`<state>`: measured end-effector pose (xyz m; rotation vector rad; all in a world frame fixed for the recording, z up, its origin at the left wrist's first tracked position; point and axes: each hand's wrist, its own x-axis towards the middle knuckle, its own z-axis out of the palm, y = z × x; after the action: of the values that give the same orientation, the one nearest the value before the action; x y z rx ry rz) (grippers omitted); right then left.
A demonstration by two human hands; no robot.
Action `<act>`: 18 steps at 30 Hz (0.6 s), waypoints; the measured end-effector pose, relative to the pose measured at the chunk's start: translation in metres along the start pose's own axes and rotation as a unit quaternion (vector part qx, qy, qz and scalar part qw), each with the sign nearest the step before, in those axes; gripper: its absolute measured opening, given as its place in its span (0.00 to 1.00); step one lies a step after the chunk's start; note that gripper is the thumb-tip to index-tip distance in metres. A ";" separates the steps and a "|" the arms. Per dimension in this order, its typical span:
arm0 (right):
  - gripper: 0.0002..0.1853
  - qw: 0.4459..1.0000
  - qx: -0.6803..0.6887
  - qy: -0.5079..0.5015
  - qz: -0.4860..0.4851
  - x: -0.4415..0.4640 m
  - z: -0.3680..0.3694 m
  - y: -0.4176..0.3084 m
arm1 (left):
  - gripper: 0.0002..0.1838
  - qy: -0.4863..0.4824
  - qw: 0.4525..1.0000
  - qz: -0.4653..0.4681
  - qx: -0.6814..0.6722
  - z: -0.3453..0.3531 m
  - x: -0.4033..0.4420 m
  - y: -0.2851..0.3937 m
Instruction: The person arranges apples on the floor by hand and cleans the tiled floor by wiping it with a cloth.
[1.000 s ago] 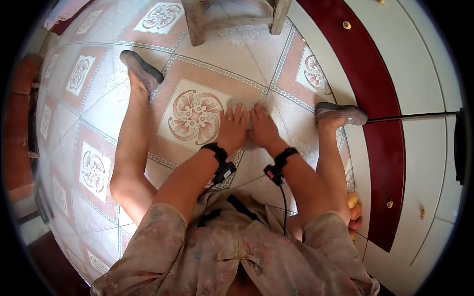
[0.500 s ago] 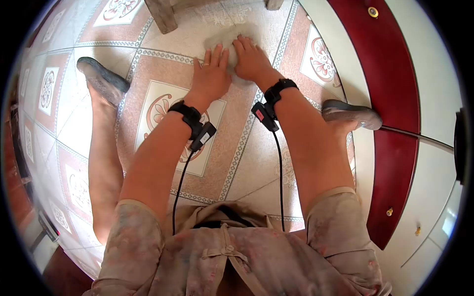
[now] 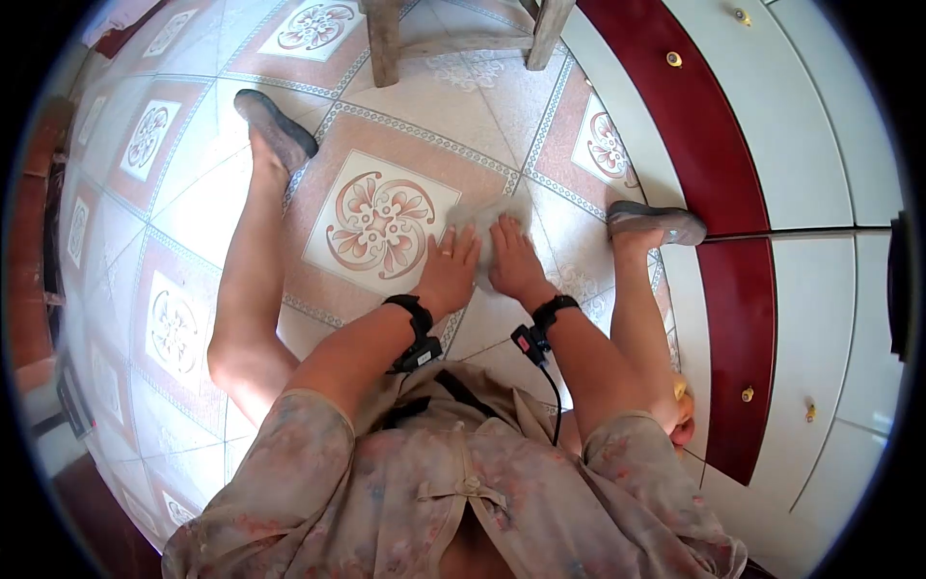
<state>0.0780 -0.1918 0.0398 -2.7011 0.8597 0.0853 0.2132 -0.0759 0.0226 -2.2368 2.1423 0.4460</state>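
Pale floor tiles [image 3: 424,111] with pinkish-brown bordered squares and scrolled floral medallions fill most of the frame, brightly lit on the left side. At the top centre stand 2 legs of a wooden stool [image 3: 463,45], joined by a crossbar. Curved cabinet fronts [image 3: 805,125] in white with a dark red band run down the right side, dotted with 4 small brass-coloured knobs [image 3: 674,60].

Just right of the frame's centre, a greyish-beige cloth [image 3: 485,220] lies on the floor under both hands, just beside the large medallion. Its edges are blurred. The left hand [image 3: 448,278] rests on the cloth's near left part, a ring on 1 of its fingers [image 3: 472,243]; the right hand [image 3: 518,266] lies on its right part. On both hands the fingers are stretched out and laid flat, pointing toward the top of the frame, not clenched; I cannot tell whether any fingertip hooks the fabric. The 2 hands are near each other with a narrow strip of cloth between them.

Each wrist wears a black strap [image 3: 413,318] with a small box; a cable drops from the right box [image 3: 529,343]. The person's legs are spread to either side, grey shoes [image 3: 275,130] on the tiles.
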 end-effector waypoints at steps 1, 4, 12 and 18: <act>0.39 1.000 -0.003 -0.005 0.000 -0.018 0.004 -0.005 | 0.43 -0.013 1.000 0.006 0.010 0.003 -0.016 0.009; 0.39 1.000 -0.005 -0.026 -0.006 -0.069 0.018 -0.020 | 0.42 -0.047 0.998 0.033 0.040 -0.005 -0.062 0.033; 0.40 0.997 -0.040 -0.027 -0.062 -0.086 0.033 -0.038 | 0.40 0.004 1.000 -0.017 -0.025 0.005 -0.103 0.043; 0.37 0.990 -0.068 0.012 -0.121 -0.002 0.027 -0.035 | 0.42 0.104 0.990 -0.089 -0.033 0.003 -0.063 -0.003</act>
<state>0.0977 -0.1557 0.0238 -2.9161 0.5423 0.0601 0.2141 -0.0134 0.0325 -2.5892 2.0165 0.2932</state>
